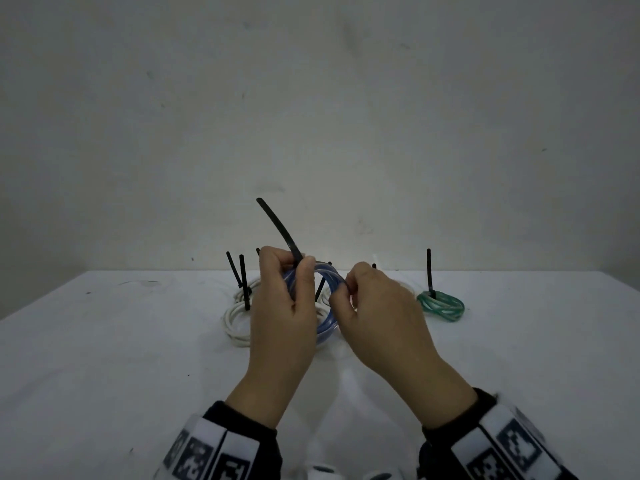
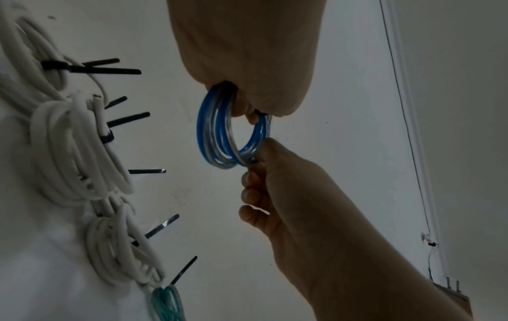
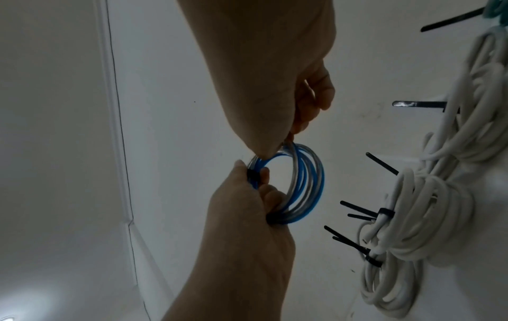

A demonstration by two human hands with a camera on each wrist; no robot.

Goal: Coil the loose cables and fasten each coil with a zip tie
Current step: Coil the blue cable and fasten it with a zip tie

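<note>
A blue and clear cable coil (image 1: 325, 329) hangs upright above the table between both hands. My left hand (image 1: 301, 268) grips its left side, fingers curled through the loop. A black zip tie (image 1: 277, 223) wraps the coil under that thumb, and its long tail sticks up to the left. My right hand (image 1: 346, 289) pinches the coil's right rim between thumb and forefinger. In the left wrist view the blue coil (image 2: 228, 134) runs from my left hand (image 2: 247, 104) to the right hand (image 2: 254, 165). The right wrist view shows the zip tie band (image 3: 253, 176) on the coil (image 3: 305, 184).
Several white cable coils (image 1: 237, 320) tied with black zip ties lie at the back of the white table (image 1: 138, 358), partly hidden behind my hands. A green tied coil (image 1: 440, 304) sits at the back right. A grey wall stands right behind the table.
</note>
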